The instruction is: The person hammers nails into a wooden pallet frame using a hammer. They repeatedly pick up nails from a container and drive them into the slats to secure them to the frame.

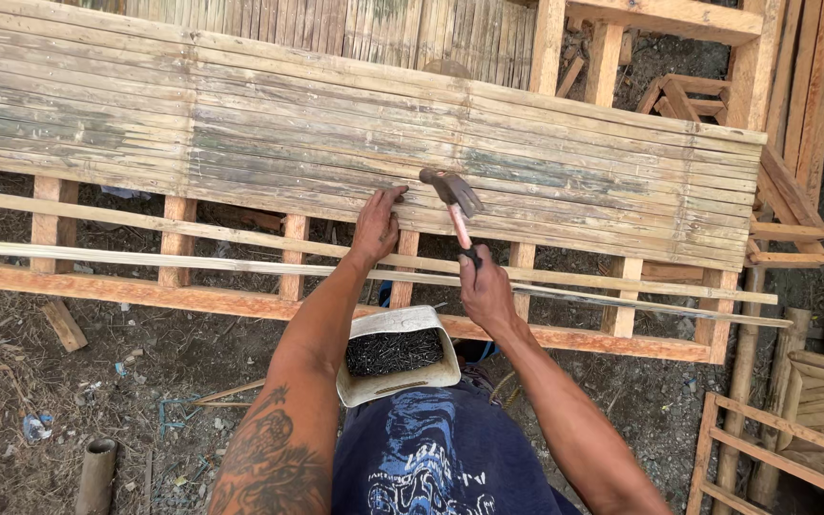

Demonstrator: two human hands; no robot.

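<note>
Daylight falls on a dirt floor (69,401) littered with straw and scraps; timber frames (793,448) stand at right.

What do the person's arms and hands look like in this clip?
Both arms are bare, with no sleeves showing, and neither the left hand nor the right hand wears a glove. The left forearm carries a large dark tattoo. No watch, ring or wristband shows. Below is a dark blue garment with a light blue print.

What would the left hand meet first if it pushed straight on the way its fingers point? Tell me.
The left hand already rests on the bamboo slat panel; going on, probably only more slats.
</note>
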